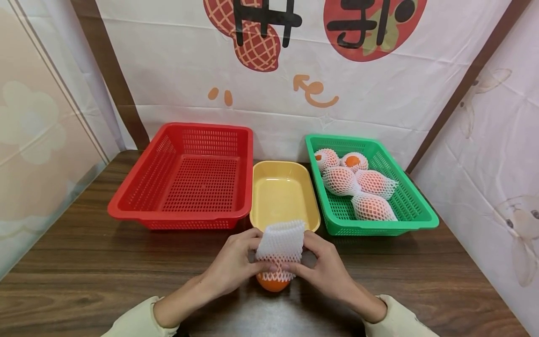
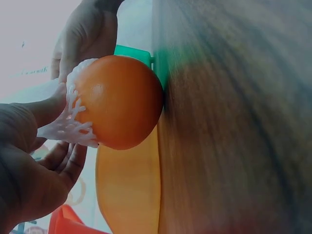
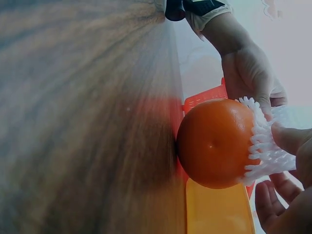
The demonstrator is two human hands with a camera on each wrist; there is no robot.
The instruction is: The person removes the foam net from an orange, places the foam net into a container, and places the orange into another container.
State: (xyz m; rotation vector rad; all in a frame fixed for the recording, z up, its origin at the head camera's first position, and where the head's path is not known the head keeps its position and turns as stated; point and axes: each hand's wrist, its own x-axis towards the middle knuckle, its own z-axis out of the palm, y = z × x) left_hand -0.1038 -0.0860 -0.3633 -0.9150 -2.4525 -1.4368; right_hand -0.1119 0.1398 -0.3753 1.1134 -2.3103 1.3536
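Note:
A white foam net sleeve [image 1: 281, 241] covers the upper part of an orange fruit [image 1: 273, 283] at the front middle of the table. The fruit's smooth lower part shows bare in both wrist views, resting right at the tabletop. My left hand [image 1: 236, 260] grips the sleeve from the left, thumb on its near side and fingers behind. From the right, my right hand [image 1: 326, 267] holds it the same way, the two thumb tips close together near the sleeve's lower edge. Above the fruit, the sleeve's flattened end stands up, overlapping the yellow tray [image 1: 284, 196] in the head view.
A red basket [image 1: 181, 215] with nothing in it stands at the back left. At the back right a green basket [image 1: 381, 228] holds several net-wrapped orange fruits [image 1: 372, 207]. The yellow tray sits between them. A printed cloth [image 1: 177, 70] hangs behind the wooden table [image 1: 84, 262].

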